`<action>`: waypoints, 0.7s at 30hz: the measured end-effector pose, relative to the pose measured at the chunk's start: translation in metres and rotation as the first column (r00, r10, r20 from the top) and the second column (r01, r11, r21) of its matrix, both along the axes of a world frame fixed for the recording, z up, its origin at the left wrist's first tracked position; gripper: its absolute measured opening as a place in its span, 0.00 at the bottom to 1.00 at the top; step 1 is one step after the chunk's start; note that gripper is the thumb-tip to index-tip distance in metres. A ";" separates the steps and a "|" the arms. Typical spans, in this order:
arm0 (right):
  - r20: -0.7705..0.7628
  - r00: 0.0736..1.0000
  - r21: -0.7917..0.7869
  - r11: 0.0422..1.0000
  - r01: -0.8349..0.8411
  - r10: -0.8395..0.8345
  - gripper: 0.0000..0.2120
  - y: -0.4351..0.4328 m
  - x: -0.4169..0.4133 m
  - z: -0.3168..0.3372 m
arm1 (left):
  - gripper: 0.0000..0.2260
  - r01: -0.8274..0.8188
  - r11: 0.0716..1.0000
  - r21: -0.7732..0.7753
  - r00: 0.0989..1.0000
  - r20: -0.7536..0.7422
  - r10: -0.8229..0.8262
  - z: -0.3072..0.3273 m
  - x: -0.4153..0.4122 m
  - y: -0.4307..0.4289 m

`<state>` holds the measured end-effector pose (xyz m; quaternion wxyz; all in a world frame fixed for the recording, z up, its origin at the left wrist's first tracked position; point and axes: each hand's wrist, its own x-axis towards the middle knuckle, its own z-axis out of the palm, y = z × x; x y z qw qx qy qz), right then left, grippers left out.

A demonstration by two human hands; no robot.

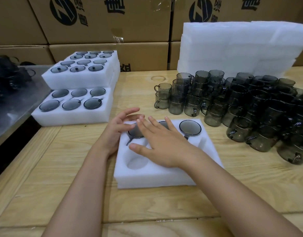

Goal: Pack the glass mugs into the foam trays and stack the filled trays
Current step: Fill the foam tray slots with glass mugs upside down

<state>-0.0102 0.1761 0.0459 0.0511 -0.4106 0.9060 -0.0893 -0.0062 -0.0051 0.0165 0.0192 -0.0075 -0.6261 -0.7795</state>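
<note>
A white foam tray [157,175] lies on the wooden table in front of me. Its far row holds smoky glass mugs: one at the right [190,127], one at the left [135,132] and a middle one mostly hidden by my fingers. The near left pocket [137,163] is empty. My right hand [164,144] hovers flat over the tray's middle, fingers spread, holding nothing. At the tray's far left corner my left hand [118,127] curls loosely beside the left mug, fingers apart. Many loose mugs [241,106] stand stacked at the right.
Filled foam trays [75,106] are stacked at the left, a taller stack [82,71] behind. A pile of blank foam sheets [241,48] stands at the back right. Cardboard boxes [102,19] wall off the rear. A steel surface [14,103] adjoins the table's left edge.
</note>
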 end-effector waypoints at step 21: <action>-0.400 0.508 -0.099 0.587 0.803 -0.763 0.08 0.155 -0.037 -0.007 | 0.14 -0.347 0.929 -0.131 0.936 0.009 0.351 0.001 -0.008 0.019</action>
